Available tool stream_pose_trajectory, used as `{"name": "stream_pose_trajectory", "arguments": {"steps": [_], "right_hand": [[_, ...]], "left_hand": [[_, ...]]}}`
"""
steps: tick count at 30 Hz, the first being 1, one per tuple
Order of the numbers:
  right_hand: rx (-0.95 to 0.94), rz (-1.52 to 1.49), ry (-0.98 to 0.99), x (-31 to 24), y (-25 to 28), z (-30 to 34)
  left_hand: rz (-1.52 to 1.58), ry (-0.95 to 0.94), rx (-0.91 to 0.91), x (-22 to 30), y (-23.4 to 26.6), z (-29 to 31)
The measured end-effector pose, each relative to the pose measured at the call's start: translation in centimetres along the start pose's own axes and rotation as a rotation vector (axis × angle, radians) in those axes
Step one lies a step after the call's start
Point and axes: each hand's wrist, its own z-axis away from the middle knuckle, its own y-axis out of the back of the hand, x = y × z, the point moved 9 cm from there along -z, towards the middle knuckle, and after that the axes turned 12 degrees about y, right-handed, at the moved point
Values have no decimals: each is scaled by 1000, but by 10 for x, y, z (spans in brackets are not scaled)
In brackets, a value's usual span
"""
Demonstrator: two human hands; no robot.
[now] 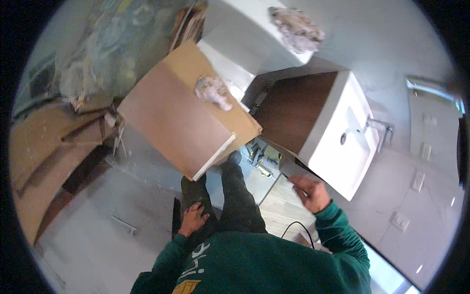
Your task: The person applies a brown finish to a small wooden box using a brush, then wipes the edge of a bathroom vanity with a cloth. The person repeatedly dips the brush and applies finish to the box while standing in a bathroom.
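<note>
My left hand lies on my left thigh, its fingers loosely spread and holding nothing. Raised beside the washbasin cabinet is my right hand, its fingers partly bent and apart, with nothing visible in them. In front of my knees a brown board lies on a cardboard box. A crumpled, stained cloth sits on the cardboard next to the board. To the right stands a dark wood cabinet topped by a white washbasin with a chrome tap.
Another crumpled cloth lies on a white ledge at the back. Tools lie on the floor by my feet. Clear plastic wrapping and cardboard fill the left side. A black cable loops near my right arm.
</note>
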Motion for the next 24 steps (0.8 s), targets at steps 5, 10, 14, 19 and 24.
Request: {"name": "stream_pose_trajectory", "arguments": {"steps": [5, 10, 14, 19, 24], "right_hand": [[29, -26, -303, 27, -51, 110], [328, -44, -613, 90, -75, 253], [411, -49, -850, 132, -118, 359], [546, -83, -1039, 162, -203, 457], [609, -289, -1231, 184, -304, 509]], "left_hand": [[19, -61, -121, -21, -3, -19], [28, -75, -147, -27, 29, -16], [-83, -77, -140, -21, 59, -15], [-549, -189, -38, -31, 100, -22], [-1148, -405, 3, -44, 117, -44]]}}
